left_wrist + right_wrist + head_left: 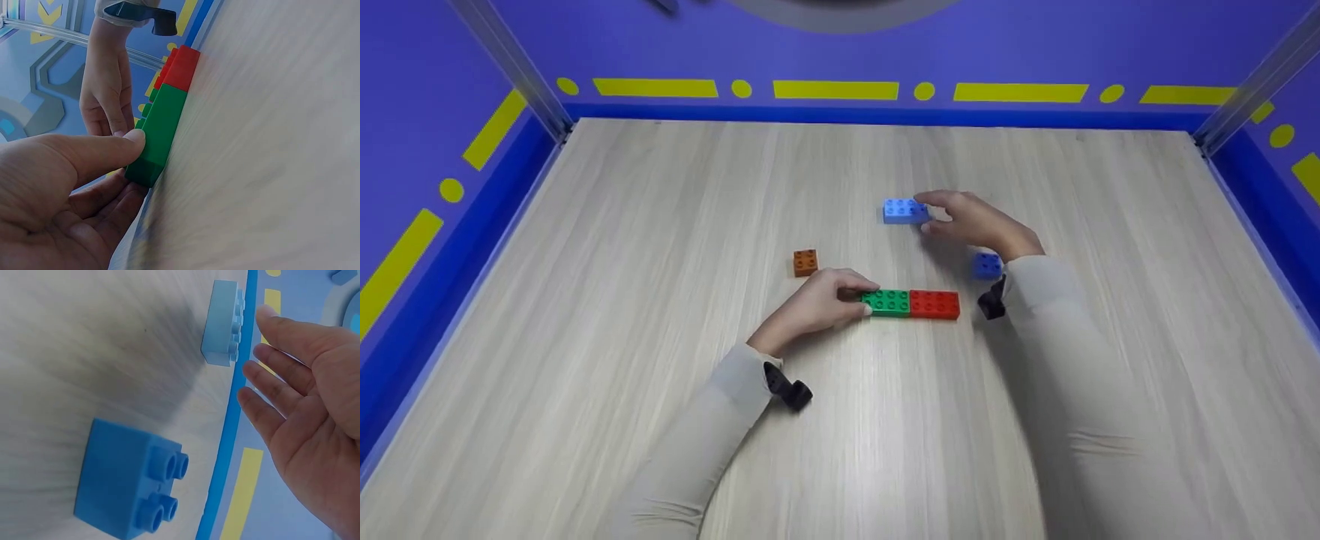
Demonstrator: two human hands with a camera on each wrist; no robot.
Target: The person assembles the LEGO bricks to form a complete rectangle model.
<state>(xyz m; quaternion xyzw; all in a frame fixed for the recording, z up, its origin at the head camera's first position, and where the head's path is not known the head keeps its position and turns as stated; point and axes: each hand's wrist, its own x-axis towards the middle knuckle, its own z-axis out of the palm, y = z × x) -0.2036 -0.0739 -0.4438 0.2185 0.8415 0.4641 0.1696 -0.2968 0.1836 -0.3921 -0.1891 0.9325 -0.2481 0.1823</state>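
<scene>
Thumb and fingers of my left hand (826,300) pinch the left end of a green toy brick (889,303). A red toy brick (934,304) sits end to end against the green one, both flat on the table. In the left wrist view the thumb presses the side of the green brick (160,129). My right hand (979,221) hovers at the right end of a light blue brick (901,212), fingers spread. The right wrist view shows a gap between those fingers and the light blue brick (221,323).
A small blue brick (987,265) lies beneath the right wrist, partly covered by it. Left of the green brick is a small orange-brown brick (805,262). Blue walls (840,60) with yellow marks enclose the wooden table (660,225).
</scene>
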